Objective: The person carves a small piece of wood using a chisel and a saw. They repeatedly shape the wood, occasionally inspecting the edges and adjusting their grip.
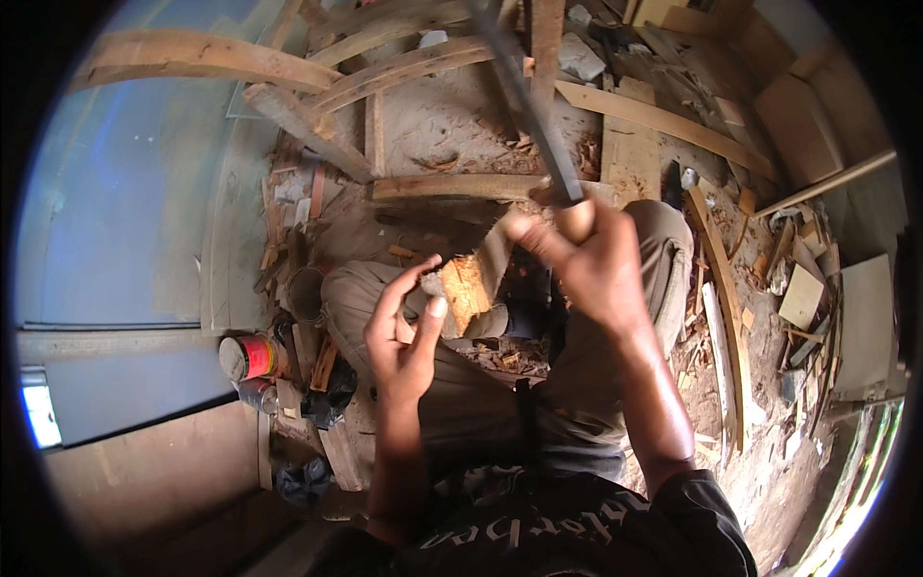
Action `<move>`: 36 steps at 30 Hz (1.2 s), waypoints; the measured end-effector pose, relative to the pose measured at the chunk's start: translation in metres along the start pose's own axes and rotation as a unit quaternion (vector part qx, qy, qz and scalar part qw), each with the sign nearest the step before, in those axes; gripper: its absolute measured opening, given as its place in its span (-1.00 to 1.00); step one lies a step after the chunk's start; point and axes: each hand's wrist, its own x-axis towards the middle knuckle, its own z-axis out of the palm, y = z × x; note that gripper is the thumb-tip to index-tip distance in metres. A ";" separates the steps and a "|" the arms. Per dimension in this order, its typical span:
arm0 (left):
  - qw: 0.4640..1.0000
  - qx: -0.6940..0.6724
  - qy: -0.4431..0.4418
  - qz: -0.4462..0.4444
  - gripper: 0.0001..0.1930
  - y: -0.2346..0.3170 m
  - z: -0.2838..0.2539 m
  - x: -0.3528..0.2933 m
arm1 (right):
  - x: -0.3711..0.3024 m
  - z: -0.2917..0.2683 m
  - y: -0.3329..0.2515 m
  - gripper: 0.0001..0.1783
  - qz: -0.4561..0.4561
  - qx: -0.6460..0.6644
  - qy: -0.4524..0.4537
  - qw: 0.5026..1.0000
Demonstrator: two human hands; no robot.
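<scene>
the left hand (404, 332) pinches a small, pale, partly hewn wooden block (461, 291) while the right hand (596, 264) grips a long dark blade (534, 106) raised above it, shaping seemingly unfinished, with chips littering the floor (500, 356).

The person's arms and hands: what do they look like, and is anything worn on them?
Both forearms are bare and come up from the lower edge. The left hand and the right hand wear no gloves; no rings or watch show. Short black sleeves end above the elbows, part of a black shirt with pale lettering across the front.

The blade's (524, 91) tip blurs out past the top edge.
</scene>
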 end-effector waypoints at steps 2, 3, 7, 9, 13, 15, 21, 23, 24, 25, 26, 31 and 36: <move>1.000 -0.010 -0.019 0.001 -0.57 -0.001 0.003 0.007 | -0.008 0.012 0.013 -0.51 -0.071 -0.050 -0.050 0.995; 1.000 -0.010 -0.030 -0.001 -0.57 -0.001 0.004 0.009 | -0.011 0.021 0.020 -0.54 -0.119 -0.053 -0.059 0.990; 0.999 0.003 -0.024 0.030 -0.60 -0.003 0.008 0.011 | -0.010 0.029 0.036 -0.59 -0.200 -0.034 -0.107 0.973; 0.999 0.016 -0.046 0.019 -0.58 0.001 0.006 0.011 | -0.005 0.030 0.042 -0.64 -0.236 -0.025 -0.112 0.965; 0.992 0.001 -0.094 -0.088 -0.48 0.008 0.002 0.002 | 0.001 0.021 0.048 -0.66 -0.268 -0.015 -0.179 0.947; 0.988 0.094 -0.116 -0.036 -0.36 0.012 0.006 -0.002 | 0.001 0.016 0.047 -0.65 -0.265 -0.037 -0.204 0.942; 0.983 0.127 -0.129 -0.037 -0.31 0.016 0.009 -0.016 | 0.013 0.017 0.043 -0.80 -0.130 0.033 -0.195 0.972; 0.987 0.074 -0.128 -0.062 -0.38 0.017 0.006 -0.010 | 0.020 0.025 0.042 -0.65 -0.005 0.088 -0.114 0.990; 0.989 0.040 -0.119 -0.075 -0.41 0.015 0.001 -0.008 | 0.023 0.023 0.033 -0.57 0.081 0.049 -0.083 0.992; 0.990 0.015 -0.108 -0.088 -0.42 0.013 -0.005 -0.006 | 0.023 0.023 0.038 -0.51 0.065 0.025 -0.065 0.995; 0.990 -0.013 -0.098 -0.099 -0.43 0.011 -0.011 -0.003 | 0.023 0.021 0.044 -0.45 0.048 -0.001 -0.045 0.998; 0.997 -0.040 -0.049 -0.046 -0.45 0.009 -0.018 0.010 | -0.015 0.034 0.041 -0.47 0.023 0.043 -0.071 0.996; 0.996 -0.024 0.074 -0.033 -0.47 -0.002 -0.022 0.019 | -0.060 0.047 0.030 -0.58 0.020 0.121 -0.106 0.987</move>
